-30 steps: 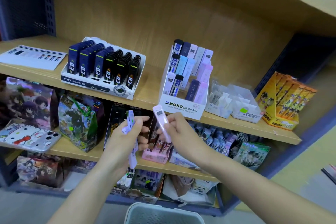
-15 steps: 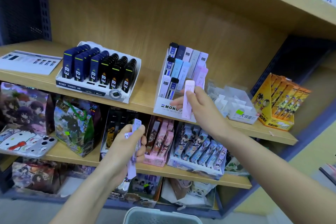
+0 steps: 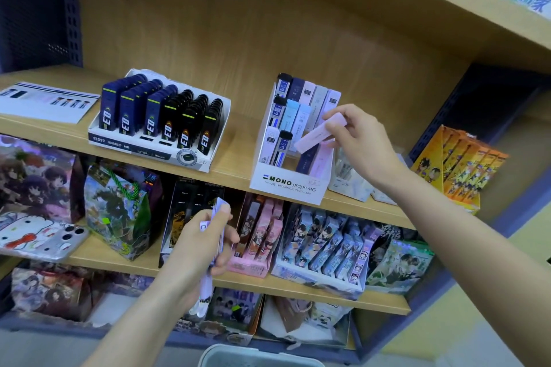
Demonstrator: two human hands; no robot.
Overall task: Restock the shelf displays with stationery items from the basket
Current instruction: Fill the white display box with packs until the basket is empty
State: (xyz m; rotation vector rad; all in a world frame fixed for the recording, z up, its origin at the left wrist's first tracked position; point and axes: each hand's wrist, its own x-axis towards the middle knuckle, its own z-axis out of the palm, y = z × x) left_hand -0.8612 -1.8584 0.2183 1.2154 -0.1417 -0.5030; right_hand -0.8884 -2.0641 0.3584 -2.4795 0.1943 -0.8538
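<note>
In the head view, a pink case [image 3: 316,136] is pinched by the right hand [image 3: 356,135] and held tilted over the right rows of the MONO display [image 3: 286,185]. Further cases [image 3: 220,208] are gripped in the left hand [image 3: 202,243], lower down, well apart from the display. The basket [image 3: 256,357] rim is seen at the bottom edge. Insertion is judged to be in hand; next, the case must be uprighted and slid into a free slot.

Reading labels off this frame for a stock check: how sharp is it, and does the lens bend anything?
Head view: soft, even light, no hard glare; MONO print on the white display box reads clearly; the pink case in the right hand looks slightly smeared; the cases in the left hand are blurred; shelf edges bow slightly.
</note>
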